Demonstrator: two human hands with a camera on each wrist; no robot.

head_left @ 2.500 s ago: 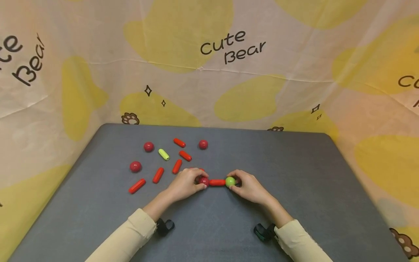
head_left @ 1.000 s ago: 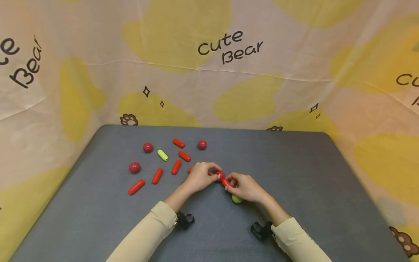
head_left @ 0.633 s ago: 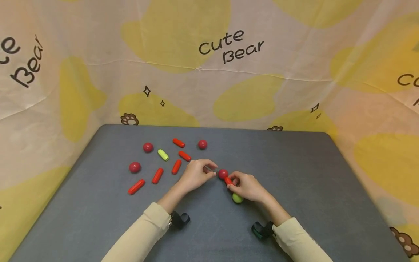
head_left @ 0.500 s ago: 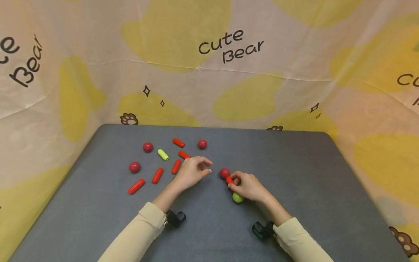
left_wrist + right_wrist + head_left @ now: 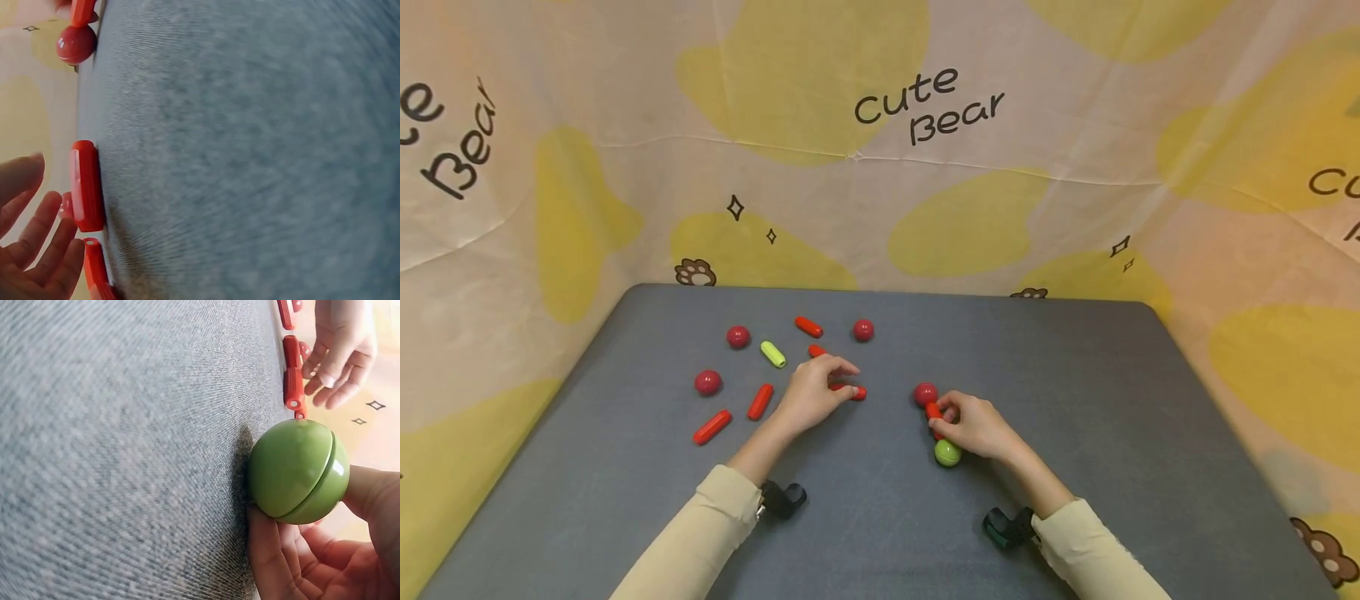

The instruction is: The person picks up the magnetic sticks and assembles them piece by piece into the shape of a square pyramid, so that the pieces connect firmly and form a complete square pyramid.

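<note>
In the head view my right hand (image 5: 979, 425) pinches a short red plastic rod (image 5: 934, 417). A red ball (image 5: 926, 394) sits at the rod's far end and a green ball (image 5: 947, 452) at its near end, in one line. The green ball (image 5: 297, 469), with a groove around it, fills the middle of the right wrist view and hides most of that rod. My left hand (image 5: 815, 393) is over another red rod (image 5: 856, 392), fingers loosely spread. The left wrist view has this rod (image 5: 87, 186) lying beside the fingertips, not gripped.
Left of my left hand lie red rods (image 5: 761, 402), a yellow-green rod (image 5: 772, 354) and red balls (image 5: 707, 382). Another red ball (image 5: 863, 330) lies farther back. The grey table (image 5: 1075, 375) meets a patterned cloth backdrop (image 5: 970, 225) at its far edge.
My left hand has let go of the red ball and moved left to a loose red rod. My right hand has gone from the green ball to the joined rod, and the joined row has turned.
</note>
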